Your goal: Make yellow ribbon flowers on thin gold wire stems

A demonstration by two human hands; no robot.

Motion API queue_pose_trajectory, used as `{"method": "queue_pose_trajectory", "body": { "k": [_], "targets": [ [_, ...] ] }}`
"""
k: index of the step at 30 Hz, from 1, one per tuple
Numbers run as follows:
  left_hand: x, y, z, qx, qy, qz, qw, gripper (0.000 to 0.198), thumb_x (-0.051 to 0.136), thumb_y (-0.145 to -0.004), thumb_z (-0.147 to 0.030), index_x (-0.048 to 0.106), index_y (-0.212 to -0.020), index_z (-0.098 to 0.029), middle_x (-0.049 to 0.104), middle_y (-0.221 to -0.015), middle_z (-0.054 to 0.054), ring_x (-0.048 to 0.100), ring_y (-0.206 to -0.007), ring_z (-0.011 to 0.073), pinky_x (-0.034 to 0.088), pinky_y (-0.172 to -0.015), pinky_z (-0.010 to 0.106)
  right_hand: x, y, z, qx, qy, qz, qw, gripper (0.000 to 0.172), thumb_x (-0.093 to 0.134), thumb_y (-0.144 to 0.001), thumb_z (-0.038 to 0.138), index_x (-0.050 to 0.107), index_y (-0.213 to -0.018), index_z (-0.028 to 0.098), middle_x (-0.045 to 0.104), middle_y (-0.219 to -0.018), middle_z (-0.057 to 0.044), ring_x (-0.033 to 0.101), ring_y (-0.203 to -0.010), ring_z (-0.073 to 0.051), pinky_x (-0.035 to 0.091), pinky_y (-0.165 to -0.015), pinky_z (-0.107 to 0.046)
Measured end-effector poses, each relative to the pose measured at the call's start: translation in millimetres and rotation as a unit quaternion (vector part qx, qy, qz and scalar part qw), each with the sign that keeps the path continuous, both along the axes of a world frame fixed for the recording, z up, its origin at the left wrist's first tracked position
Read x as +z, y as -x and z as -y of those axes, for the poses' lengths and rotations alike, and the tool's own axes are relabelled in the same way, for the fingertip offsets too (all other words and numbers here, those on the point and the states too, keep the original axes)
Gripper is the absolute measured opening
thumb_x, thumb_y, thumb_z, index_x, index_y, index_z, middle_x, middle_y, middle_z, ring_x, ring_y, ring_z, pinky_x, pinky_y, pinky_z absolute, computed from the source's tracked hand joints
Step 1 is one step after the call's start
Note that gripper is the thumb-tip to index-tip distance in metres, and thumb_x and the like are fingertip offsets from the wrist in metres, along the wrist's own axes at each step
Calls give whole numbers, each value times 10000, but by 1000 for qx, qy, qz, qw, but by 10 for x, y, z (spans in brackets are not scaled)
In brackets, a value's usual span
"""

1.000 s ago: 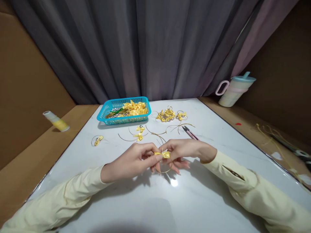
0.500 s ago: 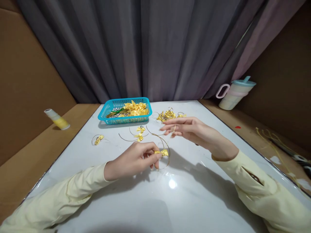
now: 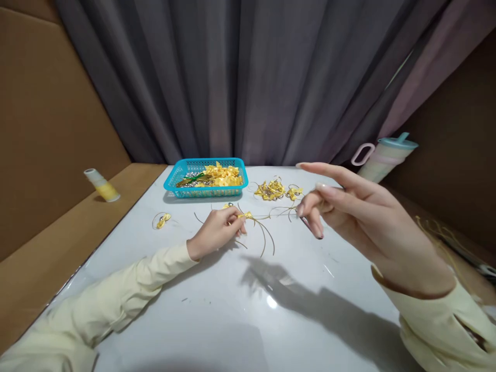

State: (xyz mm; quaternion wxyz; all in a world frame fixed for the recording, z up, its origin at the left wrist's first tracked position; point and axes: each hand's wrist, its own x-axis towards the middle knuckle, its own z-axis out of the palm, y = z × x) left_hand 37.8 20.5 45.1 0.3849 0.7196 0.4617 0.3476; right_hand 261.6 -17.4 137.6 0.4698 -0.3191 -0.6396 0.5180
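My left hand (image 3: 217, 230) is closed in a pinch on a small yellow ribbon bow (image 3: 248, 215) just above the white table. Several thin gold cords (image 3: 264, 230) curve out from the bow. My right hand (image 3: 360, 222) is raised to the right, nearer the camera, with thumb and index finger spread and the other fingers partly bent. A fine line runs from the bow toward its bent fingertips; whether they touch it I cannot tell. Another bow (image 3: 228, 205) lies behind my left hand, partly hidden. A finished-looking bow with a cord loop (image 3: 163, 221) lies at the left.
A blue plastic basket (image 3: 167, 185) with yellow bows and silvery pieces stands at the back. Right of it lies a pile of bows with cords (image 3: 270, 190). A yellow-and-white tube (image 3: 103, 186) stands left; a lidded tumbler (image 3: 387, 157) stands right, partly behind my hand.
My right hand has moved right and toward the camera, its fingers spreading wider. My left hand has moved slightly away and left with the bow. The whole view has shifted a little.
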Motion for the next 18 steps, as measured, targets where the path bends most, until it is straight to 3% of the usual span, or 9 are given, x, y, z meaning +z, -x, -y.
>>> {"method": "queue_pose_trajectory", "body": {
  "k": [3, 6, 9, 12, 15, 18],
  "targets": [
    [-11, 26, -68, 40, 7, 71, 997, 193, 528, -842, -305, 564, -756, -136, 651, -661, 23, 587, -543, 110, 402, -475, 191, 43, 63, 150, 29, 13, 4, 999, 375, 482, -905, 272, 420, -1275, 292, 669, -712, 10, 526, -410, -89, 500, -529, -279],
    [0, 55, -130, 71, 3, 103, 992, 214, 539, -829, -332, 550, -756, -132, 651, -670, 36, 607, -552, 121, 382, -440, 187, 79, 81, 244, 30, 18, 15, 999, 380, 473, -909, 287, 385, -1278, 300, 665, -697, 10, 503, -375, -88, 516, -581, -310],
    [21, 87, -183, 94, 1, 122, 988, 227, 540, -824, -349, 534, -754, -133, 654, -685, 47, 614, -562, 129, 368, -422, 186, 101, 73, 275, 8, 16, 32, 999, 288, 493, -899, 302, 451, -1184, 296, 657, -679, 6, 493, -370, -101, 523, -634, -347],
    [53, 116, -209, 110, -7, 143, 983, 244, 548, -820, -371, 532, -759, -134, 665, -710, 58, 608, -586, 128, 372, -432, 186, 112, 78, 278, 2, 26, 29, 999, 203, 515, -891, 298, 502, -1094, 286, 670, -720, -2, 506, -408, -105, 511, -565, -312],
    [105, 128, -185, 114, -15, 160, 980, 247, 548, -827, -375, 546, -796, -130, 678, -749, 66, 603, -619, 127, 380, -448, 188, 99, 101, 259, 17, 30, 28, 999, 118, 529, -886, 254, 604, -977, 246, 683, -814, -22, 523, -460, -91, 485, -515, -261],
    [176, 110, -100, 101, -18, 173, 980, 237, 553, -835, -362, 566, -847, -125, 688, -771, 66, 602, -643, 127, 386, -462, 193, 39, 125, 202, 52, 12, 58, 997, 113, 561, -868, 235, 665, -843, 200, 685, -821, -42, 561, -541, -104, 495, -574, -258]
  ]
}}
